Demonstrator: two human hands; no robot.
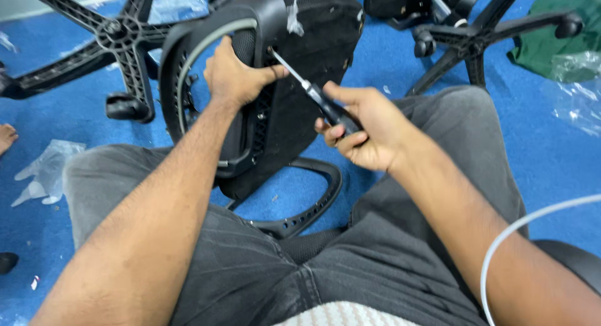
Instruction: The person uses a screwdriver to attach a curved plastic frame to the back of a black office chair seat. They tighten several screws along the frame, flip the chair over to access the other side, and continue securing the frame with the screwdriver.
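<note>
Screwdriver (316, 100): gripped in closed right hand (366, 132), shaft angled toward upper left, tip at chair back (300, 82); left hand (235, 75) clasps frame beside tip, nearer.

Left hand (235, 75) gripping ahead; right hand (366, 129) curled in a fist.
</note>
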